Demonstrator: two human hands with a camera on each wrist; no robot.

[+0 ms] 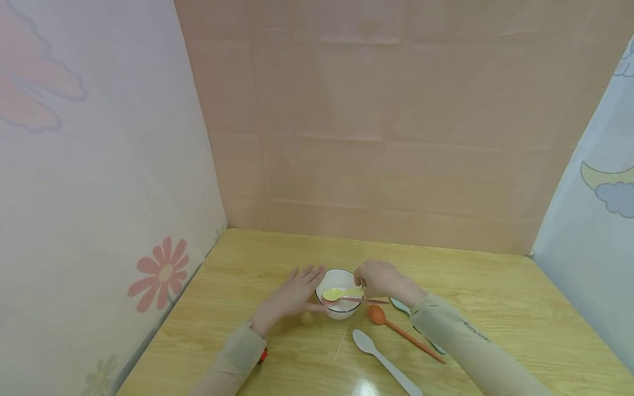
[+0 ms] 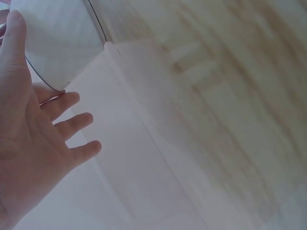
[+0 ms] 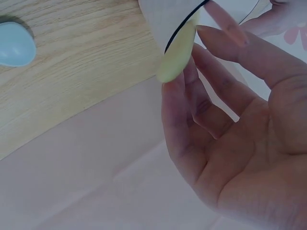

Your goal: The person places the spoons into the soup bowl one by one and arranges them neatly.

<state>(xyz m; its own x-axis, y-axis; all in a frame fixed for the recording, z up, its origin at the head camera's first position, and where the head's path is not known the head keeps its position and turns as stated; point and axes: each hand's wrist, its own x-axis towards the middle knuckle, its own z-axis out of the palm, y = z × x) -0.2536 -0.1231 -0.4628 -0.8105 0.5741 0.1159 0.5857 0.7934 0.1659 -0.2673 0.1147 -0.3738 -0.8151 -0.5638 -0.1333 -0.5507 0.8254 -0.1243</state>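
Observation:
In the head view, a white bowl (image 1: 339, 315) with a dark rim holds a yellow spoon (image 1: 333, 295) and a pink spoon (image 1: 367, 301), whose handle crosses the rim to the right. My left hand (image 1: 293, 295) rests against the bowl's left side, thumb and fingers spread; the left wrist view shows this hand (image 2: 36, 129) with its fingers fairly straight beside the bowl (image 2: 60, 40). At the right rim, my right hand (image 1: 382, 280) pinches the yellow spoon's handle. Seen from the right wrist, bent fingers of that hand (image 3: 235, 115) touch the yellow handle (image 3: 177, 57).
Right of the bowl lie an orange spoon (image 1: 377, 315) and a light blue-green spoon (image 1: 399, 305), partly under my right forearm. A white spoon (image 1: 365, 341) lies nearer the front of the wooden table (image 1: 520, 319). A small red object (image 1: 263, 355) shows beside my left sleeve.

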